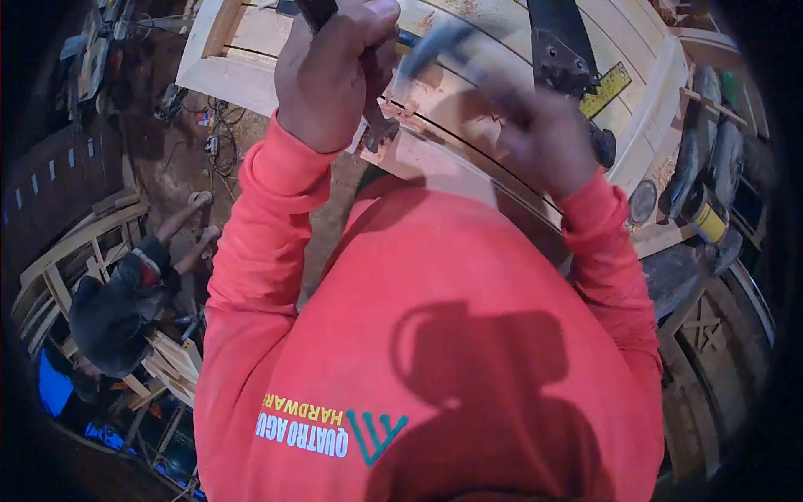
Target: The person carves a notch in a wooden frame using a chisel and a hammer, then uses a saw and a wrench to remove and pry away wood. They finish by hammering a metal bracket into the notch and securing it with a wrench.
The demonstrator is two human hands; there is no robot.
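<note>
My left hand is closed around a dark chisel. The chisel's lower end rests at the edge of a pale wooden piece, with wood chips around it. Blurred by motion, my right hand grips what looks like a hammer, whose smeared head is close to the right of my left hand. Beyond my right hand, a handsaw lies on a slatted wooden panel. A yellow measuring rule is beside the saw.
Wood shavings lie on the panel and at its right end. A yellow-banded roll sits at the far right. On the left, another person bends near wooden frames. Cables trail over the dirt floor.
</note>
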